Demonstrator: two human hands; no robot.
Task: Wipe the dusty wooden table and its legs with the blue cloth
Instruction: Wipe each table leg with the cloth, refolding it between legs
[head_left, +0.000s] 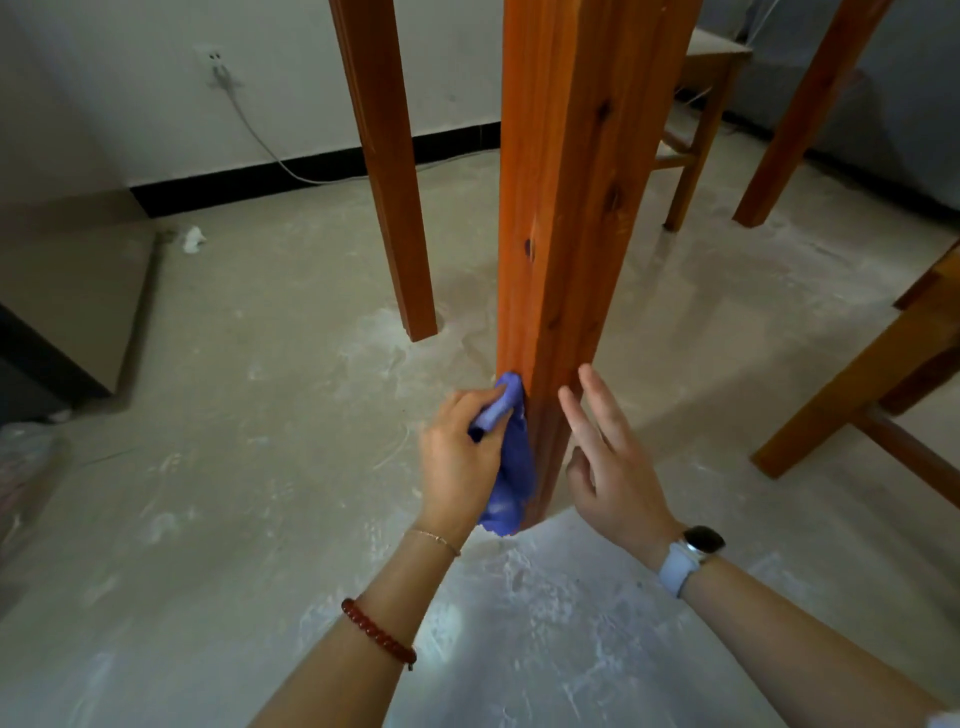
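A thick orange-brown wooden table leg (571, 208) runs down the middle of the head view to the dusty floor. My left hand (457, 457) grips the blue cloth (511, 467) and presses it against the left face of the leg near its foot. The cloth hangs down almost to the floor. My right hand (613, 457) hovers just right of the leg with fingers spread, holding nothing; whether it touches the wood I cannot tell. The table top is out of view.
Another table leg (389, 171) stands behind on the left, a third (810, 114) at the far right. A wooden stool (701, 119) sits behind; another wooden frame (857, 395) is at right. A white cable (260, 140) runs from a wall socket. The floor is streaked with white dust.
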